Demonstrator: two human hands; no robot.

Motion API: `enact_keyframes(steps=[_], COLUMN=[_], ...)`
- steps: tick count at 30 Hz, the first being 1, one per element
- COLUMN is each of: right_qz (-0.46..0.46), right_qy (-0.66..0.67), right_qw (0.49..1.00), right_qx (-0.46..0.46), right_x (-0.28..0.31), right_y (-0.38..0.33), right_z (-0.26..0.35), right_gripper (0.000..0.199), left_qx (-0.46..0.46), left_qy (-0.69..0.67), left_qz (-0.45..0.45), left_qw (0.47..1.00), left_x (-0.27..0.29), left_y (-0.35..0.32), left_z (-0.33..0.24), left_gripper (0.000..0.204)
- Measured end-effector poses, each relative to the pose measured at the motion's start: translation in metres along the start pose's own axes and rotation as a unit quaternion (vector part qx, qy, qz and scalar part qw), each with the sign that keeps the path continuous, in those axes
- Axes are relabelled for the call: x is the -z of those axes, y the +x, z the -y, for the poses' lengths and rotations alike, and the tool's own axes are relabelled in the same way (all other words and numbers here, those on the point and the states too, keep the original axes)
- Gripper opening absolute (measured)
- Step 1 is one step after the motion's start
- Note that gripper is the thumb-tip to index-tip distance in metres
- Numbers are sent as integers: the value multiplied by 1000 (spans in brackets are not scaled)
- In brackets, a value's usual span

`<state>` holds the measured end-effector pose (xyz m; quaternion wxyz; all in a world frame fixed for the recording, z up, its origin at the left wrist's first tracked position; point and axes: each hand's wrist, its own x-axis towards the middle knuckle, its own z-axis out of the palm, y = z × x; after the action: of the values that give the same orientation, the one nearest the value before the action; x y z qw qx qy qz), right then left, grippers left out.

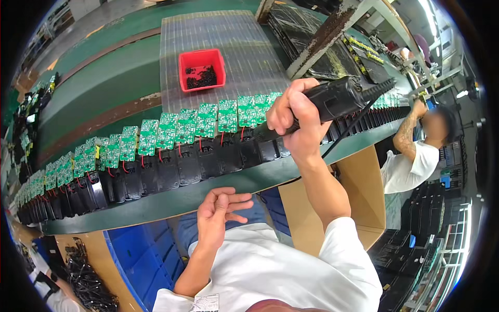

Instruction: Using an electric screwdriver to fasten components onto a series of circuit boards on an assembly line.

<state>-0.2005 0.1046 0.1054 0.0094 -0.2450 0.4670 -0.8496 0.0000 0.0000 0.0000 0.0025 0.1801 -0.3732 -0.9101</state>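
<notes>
My right hand (300, 117) is wrapped round a black corded hand tool (335, 99), raised over the row on the bench. Its narrow dark end points left and down toward the black plastic cases (189, 169); whether it touches one I cannot tell. Several green circuit boards (227, 115) lie along the far side of these cases, with short red wires running between board and case. Near the bench's front edge, my left hand (221, 210) is held with its fingers stretched apart and nothing in it.
A red bin (221, 78) with small black parts stands on a ribbed translucent sheet (176, 36) beyond the row. A cardboard box (366, 192) is below the bench on the right; blue crates (145, 255) are at lower left. Another person (416, 161) works farther right. A rusty post (322, 44) rises behind.
</notes>
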Motion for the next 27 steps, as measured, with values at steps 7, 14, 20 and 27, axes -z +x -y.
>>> enact_keyframes(steps=[7, 14, 20, 27], right_qz=[-3, 104, 133, -26], right_qy=[-51, -114, -101, -67], right_qw=[999, 988, 986, 996], right_qx=[2, 16, 10, -56], right_x=[-4, 10, 4, -4], right_y=[1, -2, 3, 1], right_z=[-12, -35, -37, 24], right_gripper=[5, 6, 6, 8], left_qx=[-23, -56, -58, -140], left_qy=[78, 155, 160, 201], left_qz=[43, 56, 33, 5], left_qw=[996, 985, 985, 970], left_x=[15, 13, -21, -41], left_y=[0, 6, 14, 26], left_z=[16, 19, 9, 9], left_gripper=[32, 31, 18, 8])
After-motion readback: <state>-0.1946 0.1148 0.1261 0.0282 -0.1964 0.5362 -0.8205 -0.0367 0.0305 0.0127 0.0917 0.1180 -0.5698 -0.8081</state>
